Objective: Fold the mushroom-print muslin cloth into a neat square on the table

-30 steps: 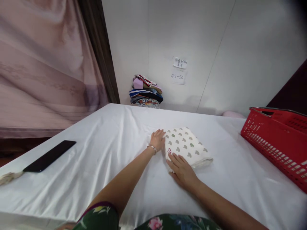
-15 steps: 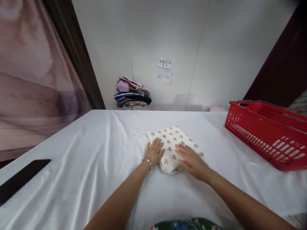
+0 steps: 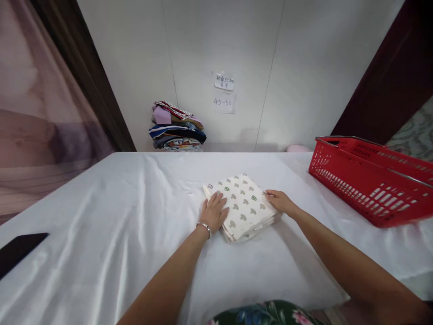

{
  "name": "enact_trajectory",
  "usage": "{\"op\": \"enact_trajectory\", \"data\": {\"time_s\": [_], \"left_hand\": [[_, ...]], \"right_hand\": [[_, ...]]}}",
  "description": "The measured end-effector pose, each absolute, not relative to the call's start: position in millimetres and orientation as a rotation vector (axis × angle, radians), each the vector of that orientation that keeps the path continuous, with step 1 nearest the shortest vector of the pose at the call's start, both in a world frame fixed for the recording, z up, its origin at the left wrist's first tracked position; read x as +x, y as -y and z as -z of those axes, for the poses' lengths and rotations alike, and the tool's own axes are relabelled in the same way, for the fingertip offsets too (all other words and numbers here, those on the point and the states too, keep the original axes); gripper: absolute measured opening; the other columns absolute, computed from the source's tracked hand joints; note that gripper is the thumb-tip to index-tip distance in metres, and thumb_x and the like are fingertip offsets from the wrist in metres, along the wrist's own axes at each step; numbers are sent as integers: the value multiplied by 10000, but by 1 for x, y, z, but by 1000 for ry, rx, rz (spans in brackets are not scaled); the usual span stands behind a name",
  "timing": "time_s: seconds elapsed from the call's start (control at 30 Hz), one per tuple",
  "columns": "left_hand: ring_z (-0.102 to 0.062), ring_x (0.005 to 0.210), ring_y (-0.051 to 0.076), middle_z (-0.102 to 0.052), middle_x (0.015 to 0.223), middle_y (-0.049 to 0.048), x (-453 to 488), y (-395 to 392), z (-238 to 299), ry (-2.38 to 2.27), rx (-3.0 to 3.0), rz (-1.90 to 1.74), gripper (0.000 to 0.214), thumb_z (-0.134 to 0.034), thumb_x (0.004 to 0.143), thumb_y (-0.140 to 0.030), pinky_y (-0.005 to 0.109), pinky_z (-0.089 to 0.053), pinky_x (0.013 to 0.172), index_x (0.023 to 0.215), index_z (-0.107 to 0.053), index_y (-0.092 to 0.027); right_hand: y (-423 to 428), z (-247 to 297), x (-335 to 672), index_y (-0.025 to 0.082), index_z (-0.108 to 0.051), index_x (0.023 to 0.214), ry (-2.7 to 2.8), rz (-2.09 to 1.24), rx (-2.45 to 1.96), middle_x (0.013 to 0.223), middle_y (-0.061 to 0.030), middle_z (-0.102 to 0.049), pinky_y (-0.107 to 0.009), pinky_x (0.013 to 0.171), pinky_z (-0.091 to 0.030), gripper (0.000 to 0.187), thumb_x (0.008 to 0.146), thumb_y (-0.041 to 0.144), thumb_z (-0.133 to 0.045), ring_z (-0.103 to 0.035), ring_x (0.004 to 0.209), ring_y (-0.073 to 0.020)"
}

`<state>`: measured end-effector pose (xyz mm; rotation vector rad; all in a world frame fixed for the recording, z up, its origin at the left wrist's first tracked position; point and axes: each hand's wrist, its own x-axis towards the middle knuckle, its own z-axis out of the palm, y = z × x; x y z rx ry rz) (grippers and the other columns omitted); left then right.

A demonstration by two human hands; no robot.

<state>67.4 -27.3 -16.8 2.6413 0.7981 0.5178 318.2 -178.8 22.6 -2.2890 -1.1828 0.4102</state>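
A folded cream cloth with grey and green mushroom-like prints lies in several layers on the white-covered table. My left hand, with a bracelet at the wrist, rests flat on the cloth's left edge, fingers spread. At the right corner, my right hand pinches the cloth's edge, thumb on top and the other fingers mostly hidden. That corner is slightly raised, and the layers show along the near side.
A red plastic basket stands at the table's right. Against the wall at the back is a pile of folded clothes. A dark flat object lies at the left edge. A pink curtain hangs on the left.
My right hand has moved from the cloth's top to its right corner and taken hold there. The left hand stays on the left edge. The view has shifted slightly.
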Motion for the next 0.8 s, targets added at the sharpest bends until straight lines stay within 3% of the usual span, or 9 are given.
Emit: {"op": "enact_trajectory", "data": {"time_s": [0.13,0.23,0.37,0.47,0.67,0.8], "left_hand": [[-242,1327,236,-373,1403,79,63,29,17,-784,2608,-750,408,-488,841,-354,451,-235,1063,1218,-502,-197],[-336,1273,237,-476,1319,84,60,34,15,-733,2590,-922,352,-528,819,-350,439,-272,1042,1137,-556,-203],[-454,1162,215,-596,1161,52,60,48,13,-590,2606,-951,255,-537,814,-348,453,-225,1052,1024,-607,-222],[-495,1112,199,-629,1094,37,62,61,11,-454,2629,-878,244,-511,831,-385,467,-149,1072,992,-614,-234],[-401,1222,215,-546,1235,66,67,82,11,-68,2738,-695,406,-489,832,-448,430,-175,1069,1160,-523,-212],[-396,1228,199,-544,1238,64,68,81,14,-54,2747,-685,372,-462,852,-397,409,-185,1068,1174,-509,-215]], "right_hand": [[166,-27,322,192,-632,1066,1164,-501,-2377,1097,-88,-642,-354,856,-424,389,749,401,-543,-574,1017,-279],[159,-26,325,149,-650,1007,1155,-596,-2409,1066,-129,-648,-358,816,-441,406,695,407,-607,-583,992,-298],[158,-26,333,113,-659,916,1062,-836,-2365,952,-143,-684,-296,659,-491,412,694,456,-608,-646,828,-247],[160,-26,349,109,-639,942,930,-964,-2200,950,-130,-687,-268,639,-491,428,674,442,-640,-649,808,-224],[157,-27,390,114,-666,791,1179,-661,-2484,824,-118,-692,-302,660,-462,359,703,456,-598,-638,785,-255],[152,-37,376,113,-659,976,1443,-310,-2645,1018,-157,-654,-387,803,-447,392,736,409,-564,-603,936,-311]]}}
